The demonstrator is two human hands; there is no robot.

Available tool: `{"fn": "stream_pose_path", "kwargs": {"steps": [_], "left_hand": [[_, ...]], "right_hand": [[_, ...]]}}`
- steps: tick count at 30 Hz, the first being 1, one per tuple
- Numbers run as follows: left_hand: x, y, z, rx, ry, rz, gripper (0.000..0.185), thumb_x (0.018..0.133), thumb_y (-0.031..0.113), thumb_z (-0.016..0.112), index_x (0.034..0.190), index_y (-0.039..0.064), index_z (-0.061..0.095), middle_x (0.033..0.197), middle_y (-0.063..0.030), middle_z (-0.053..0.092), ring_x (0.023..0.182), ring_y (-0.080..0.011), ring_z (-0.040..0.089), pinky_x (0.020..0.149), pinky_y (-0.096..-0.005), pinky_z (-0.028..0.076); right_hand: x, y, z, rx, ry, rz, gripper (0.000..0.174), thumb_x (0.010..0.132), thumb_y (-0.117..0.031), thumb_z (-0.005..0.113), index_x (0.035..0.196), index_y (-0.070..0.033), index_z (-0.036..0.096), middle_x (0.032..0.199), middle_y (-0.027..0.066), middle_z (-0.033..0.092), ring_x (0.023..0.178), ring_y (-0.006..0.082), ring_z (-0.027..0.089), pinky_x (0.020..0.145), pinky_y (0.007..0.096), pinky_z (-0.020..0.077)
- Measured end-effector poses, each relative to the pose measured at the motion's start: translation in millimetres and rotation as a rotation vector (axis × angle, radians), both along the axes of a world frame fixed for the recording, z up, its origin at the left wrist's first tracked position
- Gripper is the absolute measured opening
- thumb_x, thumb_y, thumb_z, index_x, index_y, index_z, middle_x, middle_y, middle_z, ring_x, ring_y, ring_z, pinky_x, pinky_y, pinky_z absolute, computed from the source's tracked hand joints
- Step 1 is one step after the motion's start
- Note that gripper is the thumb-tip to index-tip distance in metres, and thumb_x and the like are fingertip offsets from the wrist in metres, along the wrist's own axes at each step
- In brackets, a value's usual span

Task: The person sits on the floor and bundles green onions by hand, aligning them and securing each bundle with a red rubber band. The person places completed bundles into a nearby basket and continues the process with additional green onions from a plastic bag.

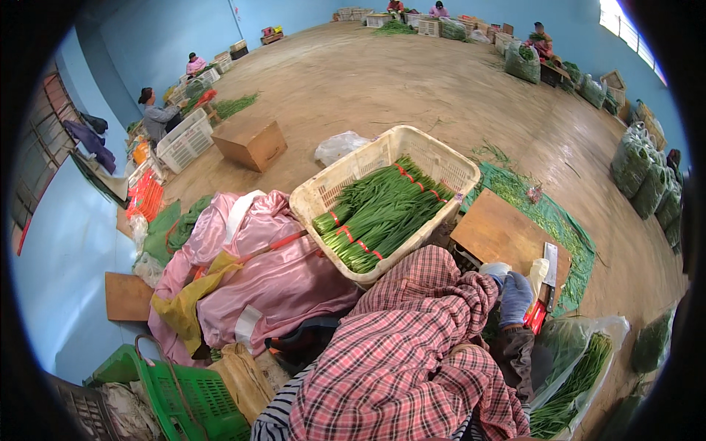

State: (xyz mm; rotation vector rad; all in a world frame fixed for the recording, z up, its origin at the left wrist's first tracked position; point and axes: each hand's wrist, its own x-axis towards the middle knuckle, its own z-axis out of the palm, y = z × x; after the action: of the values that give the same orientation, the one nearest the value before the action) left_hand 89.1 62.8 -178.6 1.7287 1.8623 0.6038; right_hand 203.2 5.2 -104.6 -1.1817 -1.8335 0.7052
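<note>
My right hand (pixel 514 297), in a blue-grey knit glove, is at the near edge of a wooden board (pixel 499 229). A crumpled white item (pixel 495 269) and a cream-coloured piece (pixel 538 275) flank its fingers; whether it grips either cannot be told. A cleaver (pixel 550 270) with a black handle lies on the board, near red strips (pixel 534 318). My left hand is out of view. Before me, a cream plastic crate (pixel 463 171) contains several bundles of long green stalks (pixel 380 206), likely chives, tied with red bands. A plaid cloth (pixel 397 353) covers my lap.
Pink satin fabric (pixel 276 281) is heaped at left, above a green plastic basket (pixel 187 391). To the right lies a clear bag of greens (pixel 579 380). A green sheet with trimmings (pixel 573 242) extends beyond the board. A wooden box (pixel 251 142) and seated people are farther off.
</note>
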Motion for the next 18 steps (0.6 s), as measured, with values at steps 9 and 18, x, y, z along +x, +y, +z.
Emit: {"fn": "stream_pose_path", "kwargs": {"steps": [9,18], "left_hand": [[6.4,-15.6,15.3,0.043,0.184,-0.038,0.036,0.085,0.043,0.052,0.096,0.015,0.071,0.093,-0.0108,0.070,0.084,-0.0271,0.067,0.076,-0.0419,0.052],[4.3,-21.9,19.1,0.068,0.246,-0.005,0.042,0.083,0.050,0.052,0.095,0.015,0.072,0.096,-0.0117,0.069,0.089,-0.0296,0.066,0.078,-0.0456,0.051]], "right_hand": [[3.8,-16.4,50.0,0.009,-0.581,0.272,0.021,0.087,-0.023,0.062,0.092,-0.003,0.067,0.086,0.0227,0.066,0.087,0.0414,0.064,0.074,0.0449,0.0503],[3.0,-0.2,35.6,0.100,-0.601,0.105,0.016,0.085,-0.018,0.059,0.089,-0.007,0.070,0.089,0.0194,0.067,0.085,0.0387,0.064,0.075,0.0445,0.0505]]}}
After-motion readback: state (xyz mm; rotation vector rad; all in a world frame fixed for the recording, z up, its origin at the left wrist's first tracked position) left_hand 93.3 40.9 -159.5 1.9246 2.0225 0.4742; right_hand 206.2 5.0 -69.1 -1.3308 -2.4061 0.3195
